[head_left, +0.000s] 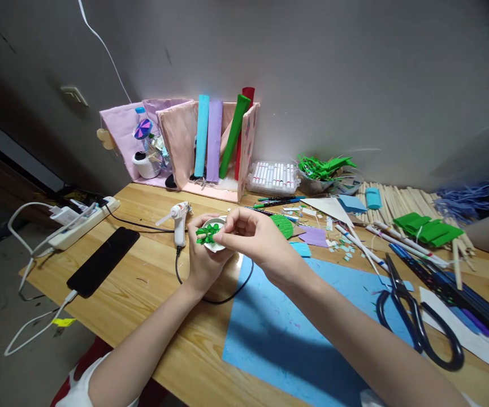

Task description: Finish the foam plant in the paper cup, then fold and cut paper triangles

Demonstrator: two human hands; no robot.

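Note:
My left hand [207, 270] is closed round a small white round cup [215, 247], held above the wooden table. Green curled paper pieces [207, 233] stick out over the cup's left side. Over the cup's right edge, my right hand [255, 237] has thumb and forefinger pinched together beside the green curls. Whatever sits between those fingertips is too small to make out. Just left of my hands, a white glue gun [179, 223] stands on the table with its black cord running round beneath them.
A blue sheet [295, 333] covers the table under my right arm. Black-handled scissors [405, 311] and pens lie at right. A phone [103, 262] and power strip [85, 223] are at left. Behind stand a pink box [178, 144] with paper rolls and a marker case [273, 178].

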